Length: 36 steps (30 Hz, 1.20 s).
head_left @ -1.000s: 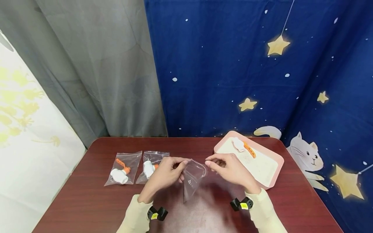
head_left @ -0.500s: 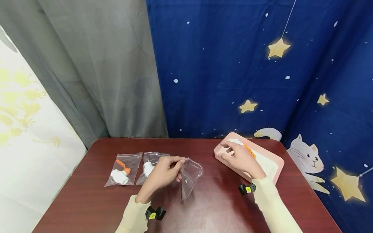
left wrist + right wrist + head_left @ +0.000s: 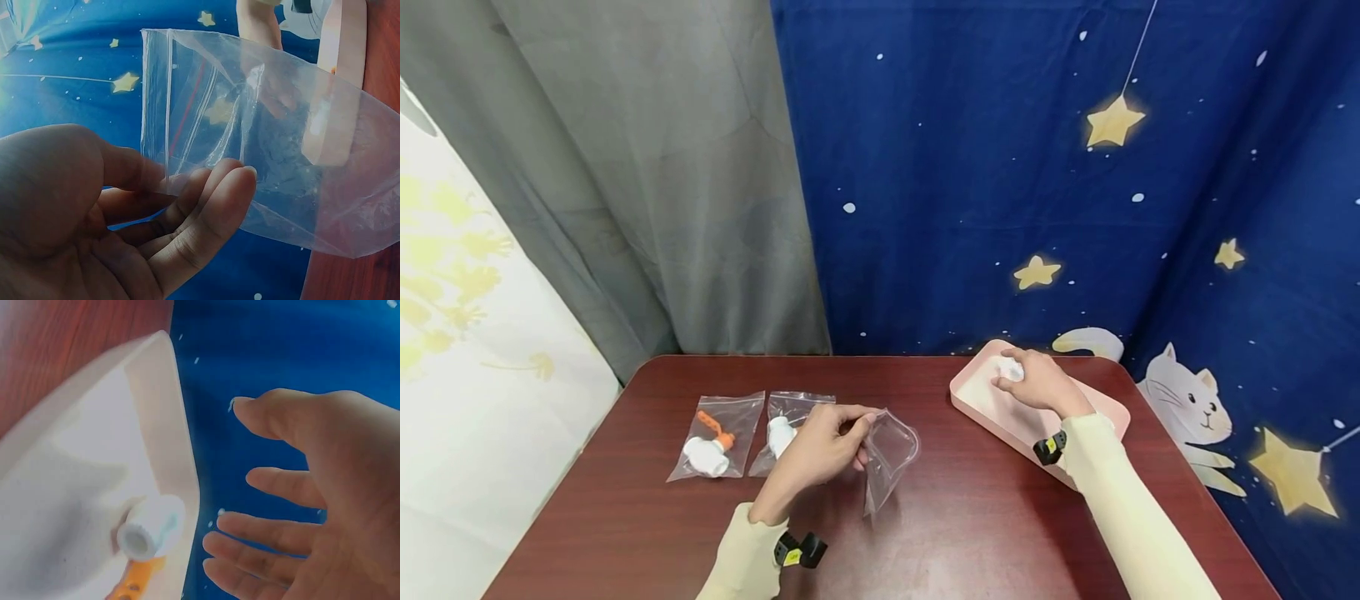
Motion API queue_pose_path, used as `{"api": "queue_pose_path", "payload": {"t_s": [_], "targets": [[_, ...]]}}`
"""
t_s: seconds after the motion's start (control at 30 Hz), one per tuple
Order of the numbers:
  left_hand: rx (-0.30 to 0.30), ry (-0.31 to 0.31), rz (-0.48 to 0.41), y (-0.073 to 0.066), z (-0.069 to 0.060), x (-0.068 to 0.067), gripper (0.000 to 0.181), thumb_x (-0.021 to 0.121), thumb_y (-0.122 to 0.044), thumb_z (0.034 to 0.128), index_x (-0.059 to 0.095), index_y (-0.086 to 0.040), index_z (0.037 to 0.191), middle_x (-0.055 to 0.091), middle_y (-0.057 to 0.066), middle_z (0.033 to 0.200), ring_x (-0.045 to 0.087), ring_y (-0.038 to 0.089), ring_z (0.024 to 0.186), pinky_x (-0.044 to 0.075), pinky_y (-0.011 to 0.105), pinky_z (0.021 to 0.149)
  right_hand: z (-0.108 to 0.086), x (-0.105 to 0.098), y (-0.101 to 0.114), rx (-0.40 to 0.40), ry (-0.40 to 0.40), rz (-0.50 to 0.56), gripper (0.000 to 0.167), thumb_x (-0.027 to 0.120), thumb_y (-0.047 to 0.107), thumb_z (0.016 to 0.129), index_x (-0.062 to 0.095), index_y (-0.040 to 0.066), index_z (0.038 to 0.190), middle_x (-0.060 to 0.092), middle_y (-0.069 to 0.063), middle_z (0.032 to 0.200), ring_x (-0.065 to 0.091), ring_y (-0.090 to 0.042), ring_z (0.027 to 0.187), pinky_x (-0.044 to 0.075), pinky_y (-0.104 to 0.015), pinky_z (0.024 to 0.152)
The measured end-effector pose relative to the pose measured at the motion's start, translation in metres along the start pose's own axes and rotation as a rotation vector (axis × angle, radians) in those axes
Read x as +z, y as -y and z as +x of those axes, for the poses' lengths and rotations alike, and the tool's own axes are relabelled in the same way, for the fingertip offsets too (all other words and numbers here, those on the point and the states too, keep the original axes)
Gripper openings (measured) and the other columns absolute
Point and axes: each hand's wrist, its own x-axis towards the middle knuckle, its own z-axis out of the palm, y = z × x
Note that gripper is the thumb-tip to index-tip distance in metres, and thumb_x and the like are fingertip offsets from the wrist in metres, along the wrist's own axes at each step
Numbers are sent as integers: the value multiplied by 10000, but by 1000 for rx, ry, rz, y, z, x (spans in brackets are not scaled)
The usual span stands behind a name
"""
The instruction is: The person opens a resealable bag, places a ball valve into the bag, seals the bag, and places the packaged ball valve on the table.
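Observation:
My left hand (image 3: pixel 822 442) pinches the top edge of a clear zip-lock bag (image 3: pixel 891 458) between thumb and fingers. In the left wrist view the bag (image 3: pixel 294 150) hangs with its mouth partly apart, and a red line runs along the seal. Over the pink tray (image 3: pixel 1000 433), my right hand (image 3: pixel 1041 383) reaches down with fingers spread around a white plastic valve (image 3: pixel 1009 369). The right wrist view has the valve (image 3: pixel 150 528) on the tray floor, its orange handle (image 3: pixel 137 578) beneath, apart from the fingers. In the head view my hand covers that handle.
Two clear bags, each with a white valve and orange handle, lie on the table's left: an outer valve (image 3: pixel 706 457) and an inner valve (image 3: pixel 780 435), partly behind my left hand. A grey curtain (image 3: pixel 745 183) and a blue star curtain (image 3: pixel 962 167) hang behind the table.
My right hand has left the bag's side and moved right and away from me, over the tray to the valve. My left hand keeps the bag, which has shifted slightly left.

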Motion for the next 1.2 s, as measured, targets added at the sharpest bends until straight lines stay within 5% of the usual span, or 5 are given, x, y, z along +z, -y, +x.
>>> {"api": "queue_pose_path", "payload": {"t_s": [0.13,0.53,0.77,0.93,1.2], "targets": [[3,3,5,0,0,0,249,579,-170,1055,745,-45,1192,666,81,646,663,161,535,540,245,503,12,-3,-10,66,64,-19,702,657,384,973,449,-17,1509,670,-291,1264,560,-458,1265,441,-628,1075],[7,10,5,1,1,1,235,569,-151,1054,752,-53,1164,669,95,643,666,166,534,525,230,495,36,5,-25,289,184,5,685,649,401,976,455,5,1501,474,-313,1505,559,-395,1200,488,-568,1023],[7,19,-3,0,1,1,241,563,-149,1059,747,-31,1159,670,107,646,668,171,537,534,235,497,49,12,-30,338,202,-28,625,645,375,982,527,-43,1431,622,-248,1338,629,-272,939,513,-363,766],[11,19,4,-1,1,1,238,563,-154,1059,749,-41,1155,672,105,644,671,178,538,532,233,497,54,17,-29,346,166,-54,603,656,373,971,577,-78,1363,653,-261,1294,639,-287,954,558,-391,802],[18,21,8,-2,0,0,245,558,-153,1062,749,-35,1159,685,111,654,676,184,539,540,238,500,56,23,-22,393,121,-125,345,703,331,931,712,-13,962,646,-128,869,600,-234,729,493,-311,604]]}}
